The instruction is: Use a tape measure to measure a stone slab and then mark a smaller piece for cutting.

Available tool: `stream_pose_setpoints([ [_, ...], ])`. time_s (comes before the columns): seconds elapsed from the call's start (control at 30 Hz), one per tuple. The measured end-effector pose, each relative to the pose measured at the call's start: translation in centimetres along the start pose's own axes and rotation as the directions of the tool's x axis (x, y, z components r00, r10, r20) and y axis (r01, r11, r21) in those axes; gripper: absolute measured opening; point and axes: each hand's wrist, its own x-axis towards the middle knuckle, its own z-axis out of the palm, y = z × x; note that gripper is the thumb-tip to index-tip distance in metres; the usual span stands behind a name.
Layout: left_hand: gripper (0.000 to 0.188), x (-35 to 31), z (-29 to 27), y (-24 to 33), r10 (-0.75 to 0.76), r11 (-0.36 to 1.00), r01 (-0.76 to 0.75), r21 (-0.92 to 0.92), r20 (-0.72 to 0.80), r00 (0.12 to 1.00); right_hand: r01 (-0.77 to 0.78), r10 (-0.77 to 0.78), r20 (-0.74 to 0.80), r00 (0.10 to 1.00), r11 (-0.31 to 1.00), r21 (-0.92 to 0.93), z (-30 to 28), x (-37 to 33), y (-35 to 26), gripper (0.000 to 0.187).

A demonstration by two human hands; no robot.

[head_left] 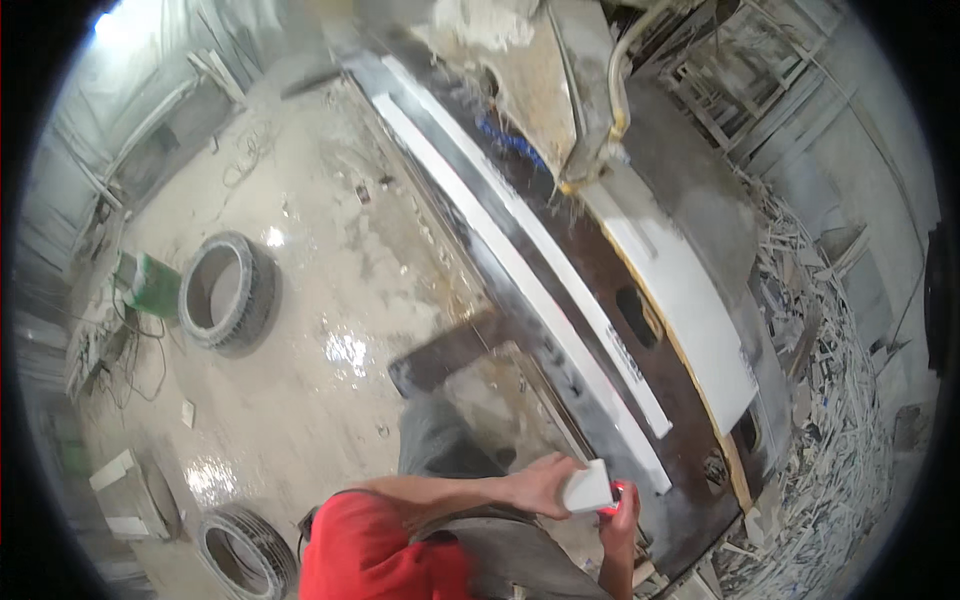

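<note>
My left hand [540, 482] reaches across my body and grips a small white wedge-shaped piece [587, 490]. My right hand [622, 525] is just below it and holds a small red object [617, 494] against the wedge; the object is mostly hidden. Both hands are at the near end of a long dark machine bed [590, 395]. Two long white strips [520, 272] lie side by side along the bed, and their near ends stop just above my hands. A wide white slab [690, 300] lies to the right of the strips.
A cutting head with a hose [600, 130] stands over the bed's far part. Broken offcuts [835, 390] are heaped on the right. On the wet concrete floor to the left are a tyre [225, 290], a second tyre [245, 550], a green bucket [150, 285] and cables.
</note>
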Motion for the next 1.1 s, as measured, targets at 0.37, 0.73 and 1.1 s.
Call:
stream_pose_setpoints([
  [0.37, 0.085, -5.2, -36.1, -8.7, -0.066, 0.989, 0.084, 0.12, -0.144, 0.987, 0.359, -0.348, 0.094, 0.933, 0.92, -0.158, 33.5, 17.3, -14.0, 0.016],
  [0.73, 0.071, -1.0, -56.3, -9.4, -0.149, 0.989, 0.148, 0.019, 0.157, 0.976, 0.024, 0.17, 0.182, 0.968, 0.663, -0.748, 47.5, 21.9, -7.0, 0.029],
  [1.1, 0.065, 8.7, -57.2, -14.0, -0.057, 0.991, 0.086, -0.101, 0.26, 0.964, -0.309, 0.325, -0.002, 0.946, 0.898, -0.314, 49.7, 29.2, 0.5, 0.043],
])
